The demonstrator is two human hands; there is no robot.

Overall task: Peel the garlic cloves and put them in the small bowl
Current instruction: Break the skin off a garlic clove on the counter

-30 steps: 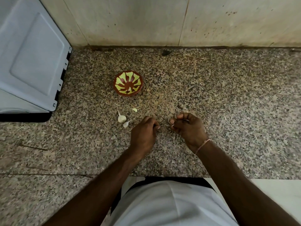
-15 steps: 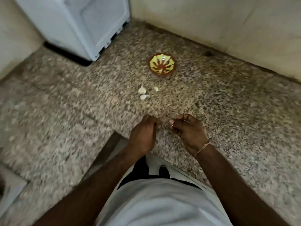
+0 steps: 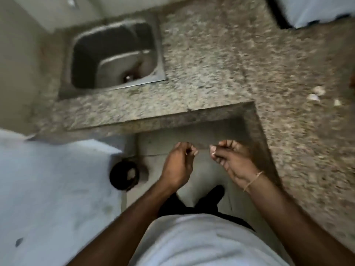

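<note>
At far left a pale blue-white appliance top fills the lower corner; the picture is blurred throughout. Just right of it, on the floor, stands a round dark object that I cannot identify. Above these, a steel sink is let into the speckled granite worktop, which runs in an L round an inside corner.

In the middle, in front of the worktop's edge and over the floor, the person holds both hands up, a small gap between them. The left hand has its fingers curled inward with the tips drawn together; whether anything is pinched there cannot be told. The right hand, with a thin bracelet at the wrist, also has its fingers curled, thumb and forefinger meeting on a small pale scrap; too small and blurred to say if it is clove or skin. Below, a white shirt and dark trousers are seen.

At far right, on the worktop and well apart from the hands, lie the garlic cloves: three small off-white pieces near one another, their papery skin apparently on, detail lost to blur. At the top right corner sits the edge of a pale appliance.
</note>
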